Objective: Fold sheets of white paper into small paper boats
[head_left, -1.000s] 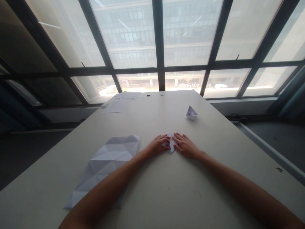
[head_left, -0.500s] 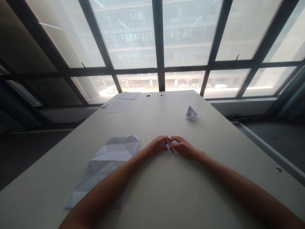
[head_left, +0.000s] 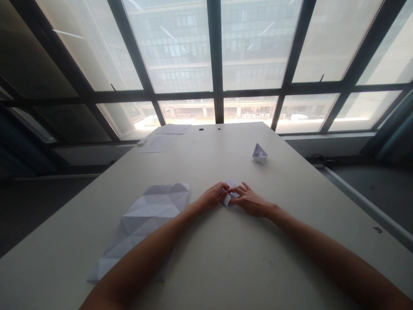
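Apparently left-hand fingers (head_left: 220, 187), right-hand fingers (head_left: 237, 189) pinch folded paper (head_left: 229, 193); creased sheet (head_left: 148, 219) beside, boat (head_left: 260, 153) ahead.

Left hand (head_left: 211, 196), right hand (head_left: 250, 203) — fingers inward.

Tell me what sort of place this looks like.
Probably an office or workroom on an upper floor, perhaps used for paper folding: there is a long pale table, large dark-framed windows facing another building, and a folded paper boat near a creased sheet of paper.
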`<state>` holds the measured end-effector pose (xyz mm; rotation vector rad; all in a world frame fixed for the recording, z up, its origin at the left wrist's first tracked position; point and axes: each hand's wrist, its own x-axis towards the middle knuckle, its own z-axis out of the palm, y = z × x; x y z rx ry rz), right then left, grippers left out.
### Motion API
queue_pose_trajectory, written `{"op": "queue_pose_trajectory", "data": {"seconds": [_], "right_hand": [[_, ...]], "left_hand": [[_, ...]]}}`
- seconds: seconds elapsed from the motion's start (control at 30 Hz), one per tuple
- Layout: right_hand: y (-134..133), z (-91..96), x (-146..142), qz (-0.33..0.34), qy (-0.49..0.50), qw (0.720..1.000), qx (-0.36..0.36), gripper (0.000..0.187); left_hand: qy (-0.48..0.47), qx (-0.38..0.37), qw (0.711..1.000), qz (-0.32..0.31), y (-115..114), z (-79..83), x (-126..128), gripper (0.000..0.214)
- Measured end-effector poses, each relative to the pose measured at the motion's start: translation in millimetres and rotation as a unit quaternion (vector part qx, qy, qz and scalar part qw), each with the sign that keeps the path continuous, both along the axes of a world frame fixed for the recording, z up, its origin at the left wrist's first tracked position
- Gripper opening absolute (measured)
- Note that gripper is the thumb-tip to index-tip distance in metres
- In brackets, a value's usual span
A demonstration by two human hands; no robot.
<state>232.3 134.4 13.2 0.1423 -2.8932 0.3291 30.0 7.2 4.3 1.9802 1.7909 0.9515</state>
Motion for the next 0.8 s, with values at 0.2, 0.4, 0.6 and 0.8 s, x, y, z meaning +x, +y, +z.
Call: {"op": "queue_pose_trajectory", "data": {"seconds": [0.2,0.4,0.6,0.8], "right_hand": [[0,-3.6,-1,-0.01,0.0,1.0,-0.009,0.052],[7,-19.8,-5,-0.019,0.08,0.989,-0.119,0.052],[3,-16.5,-5,-0.049,0.155,0.975,-0.154,0.037],[-2,-8.4,-2,-0.035,0.121,0.99,-0.07,0.025]], "left_hand": [[0.017,0.005,1.0,-0.01,-2,4.6,2,0.024],[0.065,0.017,0.998,-0.007,-3,5.0,3,0.032],[0.089,0.023,0.996,-0.005,-3,5.1,5,0.035],[0.124,0.024,0.992,-0.018,-2,0.4,3,0.045]]}}
